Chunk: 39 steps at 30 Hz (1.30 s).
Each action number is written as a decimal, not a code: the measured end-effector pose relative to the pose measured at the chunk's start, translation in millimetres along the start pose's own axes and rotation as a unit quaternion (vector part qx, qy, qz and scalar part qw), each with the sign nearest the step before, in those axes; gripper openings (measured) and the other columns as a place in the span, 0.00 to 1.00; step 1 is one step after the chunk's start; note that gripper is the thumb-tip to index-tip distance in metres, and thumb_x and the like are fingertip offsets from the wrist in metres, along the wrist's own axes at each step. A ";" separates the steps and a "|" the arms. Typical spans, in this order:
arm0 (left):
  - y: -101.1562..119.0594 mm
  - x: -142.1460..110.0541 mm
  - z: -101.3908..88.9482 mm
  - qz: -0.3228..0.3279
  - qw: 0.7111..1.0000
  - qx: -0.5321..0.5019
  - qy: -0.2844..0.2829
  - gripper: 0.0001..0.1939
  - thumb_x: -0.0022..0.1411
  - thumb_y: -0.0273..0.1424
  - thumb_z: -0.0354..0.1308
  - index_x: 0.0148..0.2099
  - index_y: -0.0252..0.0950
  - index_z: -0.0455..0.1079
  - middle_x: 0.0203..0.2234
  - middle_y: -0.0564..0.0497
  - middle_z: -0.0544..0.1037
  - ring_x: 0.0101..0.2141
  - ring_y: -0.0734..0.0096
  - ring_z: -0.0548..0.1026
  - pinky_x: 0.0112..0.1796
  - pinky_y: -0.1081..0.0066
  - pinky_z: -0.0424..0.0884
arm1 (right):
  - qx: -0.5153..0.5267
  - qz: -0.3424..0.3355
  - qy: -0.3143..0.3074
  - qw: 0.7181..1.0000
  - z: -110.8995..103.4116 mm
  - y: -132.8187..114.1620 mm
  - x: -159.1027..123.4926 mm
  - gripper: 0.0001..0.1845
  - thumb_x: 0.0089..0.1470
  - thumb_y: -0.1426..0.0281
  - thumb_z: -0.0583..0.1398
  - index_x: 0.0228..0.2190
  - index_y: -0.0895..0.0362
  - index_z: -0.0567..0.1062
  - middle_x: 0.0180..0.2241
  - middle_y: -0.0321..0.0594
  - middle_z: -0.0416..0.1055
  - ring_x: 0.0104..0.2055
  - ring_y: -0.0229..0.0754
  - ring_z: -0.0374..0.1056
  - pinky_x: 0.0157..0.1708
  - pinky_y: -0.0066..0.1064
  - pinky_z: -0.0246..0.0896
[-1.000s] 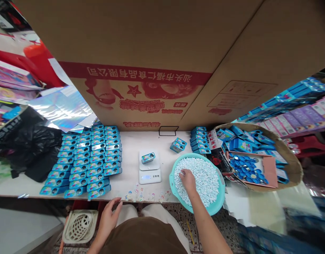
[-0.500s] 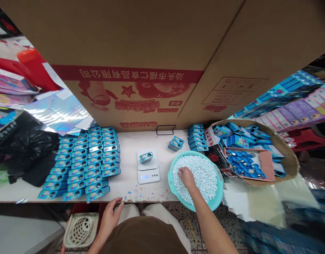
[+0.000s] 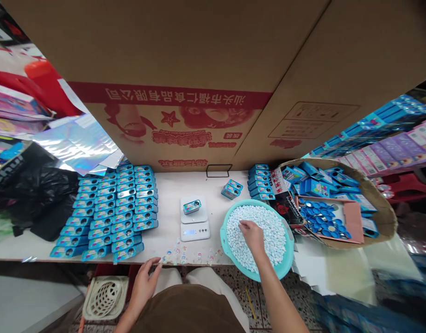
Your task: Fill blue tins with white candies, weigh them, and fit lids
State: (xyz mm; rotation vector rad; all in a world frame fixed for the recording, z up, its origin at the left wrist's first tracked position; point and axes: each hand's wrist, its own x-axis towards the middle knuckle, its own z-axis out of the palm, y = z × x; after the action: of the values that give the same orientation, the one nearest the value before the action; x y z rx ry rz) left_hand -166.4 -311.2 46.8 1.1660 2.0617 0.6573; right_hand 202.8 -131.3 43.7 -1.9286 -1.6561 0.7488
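My right hand (image 3: 253, 236) is over a turquoise basin (image 3: 224, 238) full of small pale-blue and white candies (image 3: 268, 231). Its fingers are pinched together just at the candies, and what lies between them is too small to make out. At the table's front edge, my left hand (image 3: 146, 282) rests with thumb and fingers apart, beside a scatter of small printed stickers (image 3: 178, 253). A white digital scale (image 3: 195, 231) stands between the hands, farther back, with one small blue box (image 3: 192, 206) lying on its pan.
Rows of blue boxes (image 3: 112, 215) fill the table's left side. Two more boxes (image 3: 232, 188) and a stack (image 3: 259, 181) sit behind the basin. At right, a cut-down carton (image 3: 386, 217) holds boxes and a tray of blue caps (image 3: 324, 219). A large cardboard carton (image 3: 185, 51) stands behind.
My right hand has shifted slightly right over the candies, its fingertips drawn a little out of them. The left hand stays at the table edge, and the box remains on the scale.
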 end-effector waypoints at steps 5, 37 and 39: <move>2.2 -2.8 1.4 -0.006 1.000 -0.008 0.002 0.21 0.52 0.48 0.53 0.39 0.38 0.74 0.37 0.45 0.79 0.41 0.59 0.75 0.45 0.61 0.71 | 0.152 -0.098 -0.020 0.983 35.0 -73.0 22.3 0.11 0.50 0.64 0.56 0.28 0.56 0.77 0.31 0.42 0.75 0.33 0.41 0.70 0.36 0.32 0.67; -16.4 -19.0 -7.3 -0.073 0.996 -0.040 0.026 0.21 0.52 0.48 0.54 0.39 0.37 0.73 0.38 0.45 0.78 0.40 0.60 0.75 0.45 0.59 0.71 | 0.072 -0.099 -0.013 0.992 88.7 -73.3 -7.9 0.16 0.56 0.64 0.50 0.35 0.58 0.75 0.33 0.43 0.71 0.28 0.38 0.64 0.33 0.31 0.62; -16.4 -17.8 -8.5 -0.074 0.996 -0.038 0.019 0.21 0.52 0.48 0.54 0.40 0.37 0.73 0.38 0.45 0.78 0.40 0.60 0.75 0.45 0.59 0.70 | 0.071 -0.101 -0.019 0.992 87.2 -71.0 -8.5 0.16 0.56 0.65 0.50 0.34 0.58 0.75 0.33 0.43 0.71 0.29 0.38 0.64 0.33 0.31 0.62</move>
State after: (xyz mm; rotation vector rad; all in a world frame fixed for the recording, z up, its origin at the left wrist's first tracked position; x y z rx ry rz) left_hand -174.9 -335.4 46.3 0.9539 2.1127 0.6839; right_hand 91.1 -128.2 28.7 -1.6291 -1.7394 0.8032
